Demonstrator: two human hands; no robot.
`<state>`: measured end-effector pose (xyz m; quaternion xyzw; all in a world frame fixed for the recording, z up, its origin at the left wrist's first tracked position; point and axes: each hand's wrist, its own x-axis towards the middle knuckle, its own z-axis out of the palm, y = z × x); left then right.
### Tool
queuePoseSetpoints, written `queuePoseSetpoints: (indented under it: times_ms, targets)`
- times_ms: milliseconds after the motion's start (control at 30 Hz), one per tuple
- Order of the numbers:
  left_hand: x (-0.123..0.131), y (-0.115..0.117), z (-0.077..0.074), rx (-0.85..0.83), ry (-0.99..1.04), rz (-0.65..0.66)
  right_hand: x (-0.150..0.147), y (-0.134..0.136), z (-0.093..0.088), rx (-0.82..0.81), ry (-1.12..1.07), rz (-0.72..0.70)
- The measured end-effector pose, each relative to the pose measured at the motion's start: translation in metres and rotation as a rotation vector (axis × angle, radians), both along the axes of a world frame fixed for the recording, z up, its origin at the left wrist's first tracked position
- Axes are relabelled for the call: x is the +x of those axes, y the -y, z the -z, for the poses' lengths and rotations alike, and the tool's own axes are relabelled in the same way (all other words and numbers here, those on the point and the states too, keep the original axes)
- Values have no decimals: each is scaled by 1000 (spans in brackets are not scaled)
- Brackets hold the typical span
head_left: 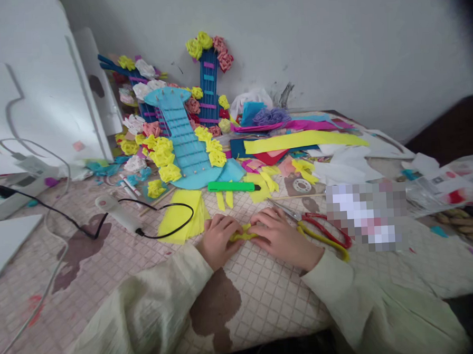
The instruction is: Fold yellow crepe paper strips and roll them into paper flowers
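Both my hands meet over a small yellow felt piece [243, 232] near the middle of the table. My left hand [218, 240] curls its fingers onto the piece's left end. My right hand [277, 233] presses closed fingers on its right end. A stack of yellow felt sheets [181, 216] lies just left of my left hand. Red-and-yellow handled scissors [321, 232] rest right beside my right wrist. A green utility knife [231, 187] lies a little beyond my hands.
Blue felt guitar shapes [183, 140] decked with paper flowers lean against the back wall. A white glue gun [117, 212] with a black cord [60, 213] lies at left. Felt strips and scraps [301, 140] pile up at back right. A white board [37, 82] stands at far left.
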<state>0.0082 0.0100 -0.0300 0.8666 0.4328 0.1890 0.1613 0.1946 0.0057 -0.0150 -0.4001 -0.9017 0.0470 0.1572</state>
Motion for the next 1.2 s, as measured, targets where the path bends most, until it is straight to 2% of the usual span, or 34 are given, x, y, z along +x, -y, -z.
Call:
queuePoseSetpoints:
  times_ms: [233,433,700,967,1200]
  targets:
    - [0,-2,5,23,38,-24,1,-4,-3,5,36,-47]
    - [1,-3,3,24,60,-41,1,-11,-1,-33,6,-40]
    - [1,-6,8,78,107,-99,-3,-18,2,-118,-65,26]
    - [1,-6,5,23,103,-125,-6,-16,4,-160,-77,143]
    - [2,-5,8,15,102,-134,-6,-13,0,-234,-195,159]
